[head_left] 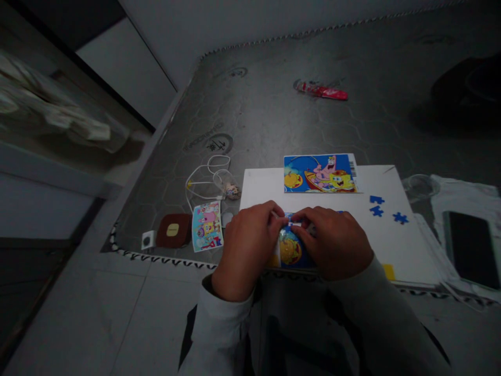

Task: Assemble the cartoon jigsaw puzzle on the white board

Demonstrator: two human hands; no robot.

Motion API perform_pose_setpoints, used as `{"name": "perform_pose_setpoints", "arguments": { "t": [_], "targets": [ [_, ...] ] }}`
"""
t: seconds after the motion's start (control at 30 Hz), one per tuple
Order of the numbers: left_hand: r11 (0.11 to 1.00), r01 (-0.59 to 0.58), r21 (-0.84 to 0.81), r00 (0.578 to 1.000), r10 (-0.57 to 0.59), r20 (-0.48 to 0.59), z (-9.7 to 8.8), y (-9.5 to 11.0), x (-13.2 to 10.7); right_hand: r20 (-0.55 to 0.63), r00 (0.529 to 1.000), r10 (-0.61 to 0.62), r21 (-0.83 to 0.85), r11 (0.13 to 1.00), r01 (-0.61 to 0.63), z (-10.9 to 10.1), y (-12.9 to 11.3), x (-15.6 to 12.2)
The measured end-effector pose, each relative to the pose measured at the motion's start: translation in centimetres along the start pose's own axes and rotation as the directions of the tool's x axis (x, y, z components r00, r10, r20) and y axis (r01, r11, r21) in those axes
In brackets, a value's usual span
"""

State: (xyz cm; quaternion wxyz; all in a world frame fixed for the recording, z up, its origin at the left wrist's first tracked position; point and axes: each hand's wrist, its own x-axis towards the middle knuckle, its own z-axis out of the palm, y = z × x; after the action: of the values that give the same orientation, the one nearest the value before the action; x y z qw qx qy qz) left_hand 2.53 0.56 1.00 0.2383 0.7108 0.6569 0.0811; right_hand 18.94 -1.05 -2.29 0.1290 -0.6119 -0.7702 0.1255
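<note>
A partly joined jigsaw puzzle (289,249), blue with a yellow round figure, lies under my hands near the front edge of a white board (260,188). My left hand (252,232) is closed, thumb and forefinger pinched at the puzzle's upper part. From the other side my right hand (336,243) pinches at the same spot, fingertips almost touching the left ones. A small puzzle piece seems to be between them, mostly hidden; a white gap shows there. Behind stands the picture card (321,174) with a pink and a yellow cartoon figure in a boat.
Loose blue puzzle pieces (400,218) lie right on the board, near a yellow patch (388,271). Left are a cartoon card (207,226), brown case (174,230), small white cube (148,239) and white cable (198,172). A phone (472,248) lies right; a red packet (323,91) lies far back.
</note>
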Motion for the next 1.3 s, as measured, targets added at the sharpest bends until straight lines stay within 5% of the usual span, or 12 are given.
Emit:
{"name": "perform_pose_setpoints", "arguments": {
  "t": [0.13,0.5,0.97,1.3],
  "targets": [
    [0.999,-0.034,-0.036,0.996,0.03,-0.086,0.5,-0.1,0.5,0.021,1.0,-0.001,-0.009,1.0,0.001,-0.1,0.3,0.1],
    [0.999,0.009,-0.035,0.998,-0.011,-0.055,1.5,-0.4,1.0,0.113,0.993,0.035,-0.021,0.999,-0.033,0.0,-0.1,0.2],
    [0.999,-0.024,-0.046,1.0,0.023,-0.011,1.5,-0.9,0.9,0.068,0.997,0.039,-0.015,0.999,-0.038,0.4,-0.4,0.1],
    [0.985,0.113,0.128,0.994,-0.112,-0.014,-0.4,0.0,-0.5,0.17,0.975,0.145,-0.14,0.983,-0.122,-2.6,1.0,0.0]
  ]
}}
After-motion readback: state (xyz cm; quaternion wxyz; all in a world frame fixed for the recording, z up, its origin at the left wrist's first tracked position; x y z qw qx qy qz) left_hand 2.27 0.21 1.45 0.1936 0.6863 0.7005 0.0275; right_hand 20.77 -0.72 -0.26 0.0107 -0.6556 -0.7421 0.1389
